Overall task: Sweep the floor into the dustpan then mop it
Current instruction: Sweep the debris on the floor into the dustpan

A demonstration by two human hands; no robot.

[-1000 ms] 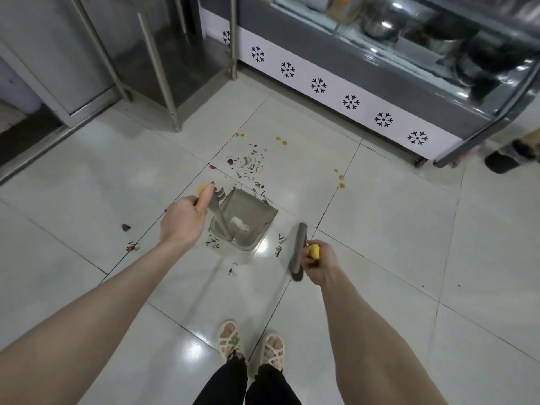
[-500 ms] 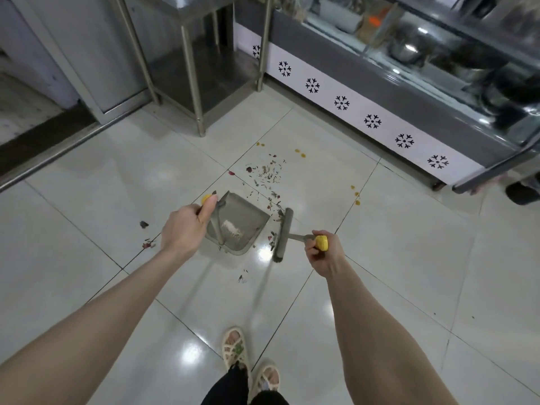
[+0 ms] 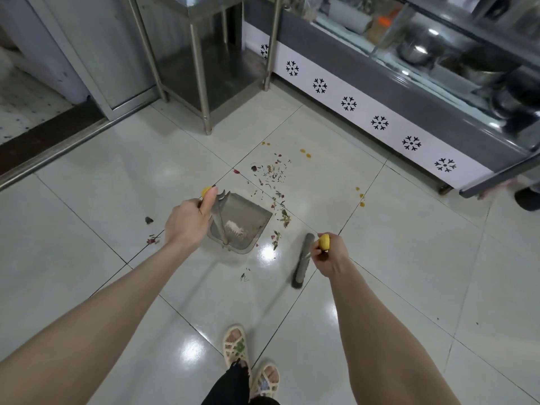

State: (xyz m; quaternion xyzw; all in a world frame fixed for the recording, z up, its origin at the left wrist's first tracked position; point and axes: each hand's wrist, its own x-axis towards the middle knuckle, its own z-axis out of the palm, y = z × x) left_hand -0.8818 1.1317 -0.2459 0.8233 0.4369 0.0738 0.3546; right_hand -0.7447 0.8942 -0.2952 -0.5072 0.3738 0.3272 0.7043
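Now, both hands are busy over the pale tiled floor (image 3: 409,258). The left hand (image 3: 187,222) has its fingers curled round the upright handle of the grey dustpan (image 3: 248,214), thumb stretched straight up the shaft toward its yellow cap. The pan sits on the tiles at mid-frame with its open mouth facing 2 o'clock, and a small heap of white crumbs (image 3: 235,228) lies inside near the back wall.

At 4 o'clock from the pan the right hand (image 3: 330,254) is clamped on the broom (image 3: 302,260), fingers wrapped tight just under the yellow tip. The grey brush head is down at the floor, set apart from the pan's edge, and the shaft is blurred.

The debris (image 3: 273,171), dry leaves and red flecks, trails from the pan's mouth toward 12 o'clock, with a few bits just beside its 3 o'clock edge. 1 dark scrap (image 3: 149,220) lies at 9 o'clock of the left hand. Yellow spots (image 3: 305,152) dot the tiles toward 1 o'clock.

At 11 o'clock stands a steel table (image 3: 200,74); a display counter (image 3: 380,122) with black snowflake marks runs off toward 2 o'clock. At 6 o'clock, 2 woven sandals (image 3: 235,343).
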